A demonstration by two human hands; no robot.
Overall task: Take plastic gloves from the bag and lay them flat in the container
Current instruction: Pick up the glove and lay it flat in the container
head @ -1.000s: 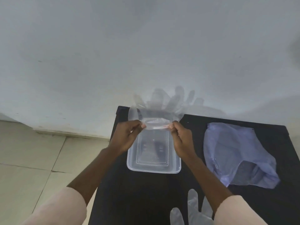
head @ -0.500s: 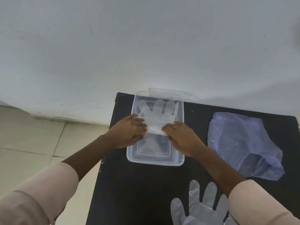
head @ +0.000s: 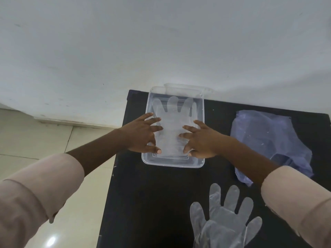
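Observation:
A clear rectangular plastic container [head: 172, 162] stands on a black table, its long side running away from me. A see-through plastic glove [head: 172, 122] lies flat inside it, fingers pointing to the far end. My left hand [head: 141, 135] rests over the container's left wall, fingers spread on the glove's left edge. On the right edge of the glove my right hand [head: 200, 140] is spread the same way. Neither hand grips anything. A crumpled bluish plastic bag [head: 268, 140] lies to the right of the container.
More clear gloves [head: 225, 222] lie spread on the near part of the black table [head: 152, 203]. A clear lid [head: 186, 86] leans behind the container against the white wall. The table's left edge drops to a tiled floor [head: 53, 140].
The glove went from being held up by its cuff above the container to lying flat inside it. Both hands let go of the cuff and spread their fingers on its sides.

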